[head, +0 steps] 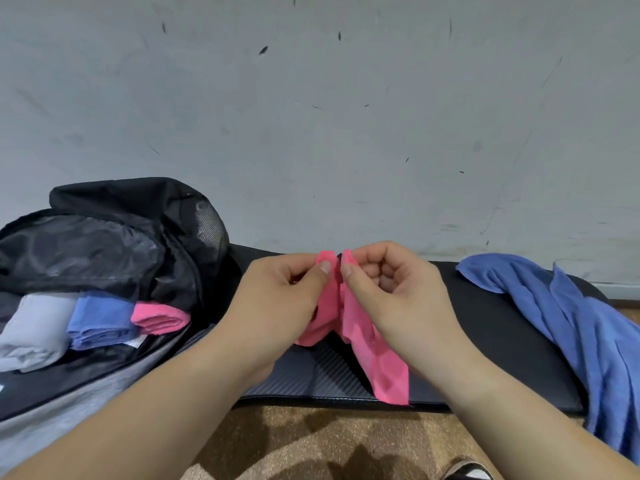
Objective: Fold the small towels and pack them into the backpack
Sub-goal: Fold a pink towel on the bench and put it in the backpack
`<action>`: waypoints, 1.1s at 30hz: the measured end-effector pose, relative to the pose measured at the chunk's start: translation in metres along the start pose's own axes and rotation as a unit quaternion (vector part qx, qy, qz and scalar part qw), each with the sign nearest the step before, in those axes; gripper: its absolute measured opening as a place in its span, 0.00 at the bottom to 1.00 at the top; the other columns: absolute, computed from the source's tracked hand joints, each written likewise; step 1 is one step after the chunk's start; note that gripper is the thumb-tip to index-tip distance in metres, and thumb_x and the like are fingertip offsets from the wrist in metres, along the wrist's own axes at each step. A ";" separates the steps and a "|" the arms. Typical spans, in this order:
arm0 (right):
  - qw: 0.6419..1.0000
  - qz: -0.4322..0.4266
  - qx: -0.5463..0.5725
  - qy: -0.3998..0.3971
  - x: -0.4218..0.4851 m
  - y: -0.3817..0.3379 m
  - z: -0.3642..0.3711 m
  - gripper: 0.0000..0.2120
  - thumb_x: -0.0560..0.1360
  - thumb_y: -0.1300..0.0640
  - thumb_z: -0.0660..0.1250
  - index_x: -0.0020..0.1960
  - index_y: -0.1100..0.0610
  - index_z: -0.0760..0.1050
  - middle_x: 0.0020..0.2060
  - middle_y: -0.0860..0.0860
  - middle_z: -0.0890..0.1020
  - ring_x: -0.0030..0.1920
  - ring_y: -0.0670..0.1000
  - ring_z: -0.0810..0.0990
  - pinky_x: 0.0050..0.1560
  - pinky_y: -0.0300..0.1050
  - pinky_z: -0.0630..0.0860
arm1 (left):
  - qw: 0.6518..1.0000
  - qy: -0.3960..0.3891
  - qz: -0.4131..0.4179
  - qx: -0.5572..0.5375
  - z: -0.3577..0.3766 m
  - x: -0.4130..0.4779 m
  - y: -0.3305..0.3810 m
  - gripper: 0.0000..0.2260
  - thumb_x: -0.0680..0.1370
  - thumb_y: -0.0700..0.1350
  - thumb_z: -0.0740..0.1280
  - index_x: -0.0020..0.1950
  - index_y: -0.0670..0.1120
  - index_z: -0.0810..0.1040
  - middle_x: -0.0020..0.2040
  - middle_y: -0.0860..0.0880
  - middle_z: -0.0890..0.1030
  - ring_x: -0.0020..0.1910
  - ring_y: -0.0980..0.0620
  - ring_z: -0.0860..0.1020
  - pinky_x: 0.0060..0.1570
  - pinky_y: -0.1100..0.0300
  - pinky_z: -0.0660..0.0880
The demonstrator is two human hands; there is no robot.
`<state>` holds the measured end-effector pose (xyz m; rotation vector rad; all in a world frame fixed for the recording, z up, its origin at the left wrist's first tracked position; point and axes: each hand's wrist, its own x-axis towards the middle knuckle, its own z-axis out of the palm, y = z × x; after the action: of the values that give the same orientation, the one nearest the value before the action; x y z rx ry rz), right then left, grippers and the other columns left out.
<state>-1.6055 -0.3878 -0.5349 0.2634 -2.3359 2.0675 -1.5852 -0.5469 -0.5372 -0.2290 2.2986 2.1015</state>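
Note:
A pink towel [377, 358] hangs above the black mat [485, 341] at the centre. My left hand [287, 292] pinches one upper corner and my right hand [391, 289] pinches the other, the two corners held close together. The black backpack [114, 237] lies open at the left. Inside it sit a folded grey towel [34, 327], a folded blue towel [100, 320] and a folded pink towel [161, 317]. An unfolded blue towel [571, 323] lies crumpled at the right end of the mat.
A grey wall [311, 116] rises right behind the mat. Brown patterned floor [311, 445] lies in front of it. A shoe [467, 472] shows at the bottom edge.

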 end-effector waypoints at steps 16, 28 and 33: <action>0.999 -0.002 -0.025 -0.024 -0.006 0.000 -0.003 0.11 0.80 0.63 0.69 0.48 0.53 0.88 0.36 0.47 0.88 0.36 0.40 0.82 0.39 0.37 0.78 | 0.998 -0.060 -0.028 -0.004 0.005 -0.005 0.002 0.17 0.85 0.47 0.66 0.45 0.33 0.79 0.29 0.45 0.69 0.29 0.48 0.64 0.31 0.57 0.62; 0.979 -0.033 -0.104 -0.170 0.010 0.008 -0.042 0.25 0.73 0.59 0.74 0.68 0.44 0.79 0.64 0.45 0.80 0.63 0.43 0.80 0.65 0.45 0.77 | 0.993 -0.092 0.013 -0.074 -0.011 -0.018 0.025 0.09 0.78 0.42 0.69 0.37 0.45 0.82 0.36 0.37 0.77 0.36 0.41 0.71 0.37 0.53 0.67; 0.958 -0.054 -0.059 -0.276 -0.002 -0.008 -0.052 0.11 0.70 0.64 0.81 0.47 0.64 0.80 0.63 0.46 0.84 0.69 0.44 0.78 0.73 0.46 0.71 | 0.982 -0.098 0.031 -0.160 -0.027 -0.033 0.043 0.05 0.73 0.42 0.65 0.38 0.46 0.79 0.39 0.40 0.75 0.42 0.42 0.72 0.43 0.51 0.70</action>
<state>-1.6082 -0.3369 -0.5203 1.0629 -2.6342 1.9813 -1.5554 -0.5673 -0.4878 0.0481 1.8778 2.3952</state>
